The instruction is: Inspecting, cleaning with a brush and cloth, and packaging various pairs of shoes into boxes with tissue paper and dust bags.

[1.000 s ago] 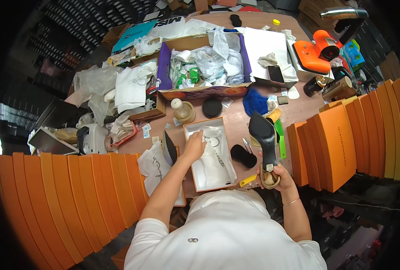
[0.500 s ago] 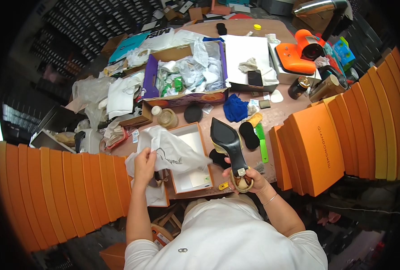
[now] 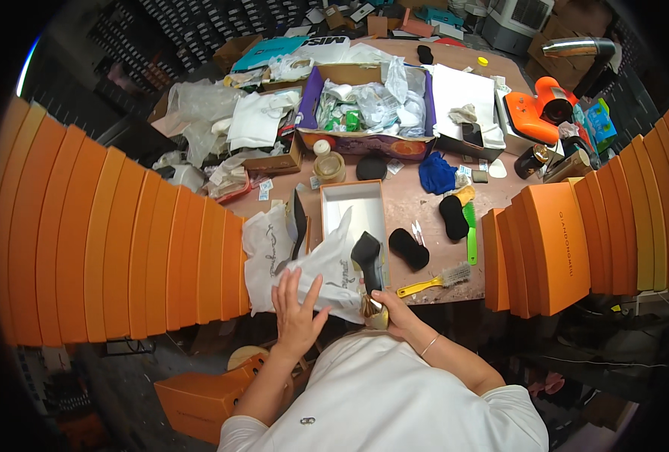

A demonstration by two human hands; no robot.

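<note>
My right hand [image 3: 396, 313] grips a high-heeled shoe [image 3: 366, 260] by its gold back end, with the pointed black sole facing up. Beside the shoe, a thin white shoe bag [image 3: 338, 275] with dark script stands partly raised and covers some of its left side. My left hand [image 3: 298, 313] is open, fingers spread, at the bag's lower left; whether they touch the bag I cannot tell. A second dark-soled shoe [image 3: 297, 226] lies farther left, next to another white bag [image 3: 257, 242]. Just beyond the held shoe sits an open shoe box [image 3: 342, 197] with a white inside.
Stacked orange boxes flank me on the left [image 3: 123, 248] and right [image 3: 553, 241]. Right of the shoe lie black sponges [image 3: 409, 249], a yellow-handled brush [image 3: 428, 282] and a green brush [image 3: 471, 233]. Farther back stand a jar [image 3: 329, 166] and a purple carton [image 3: 308, 105] of crumpled wrapping.
My left hand has opened from its closed hold on the white bag. My right hand has brought the shoe down beside the bag. The view has swung left.
</note>
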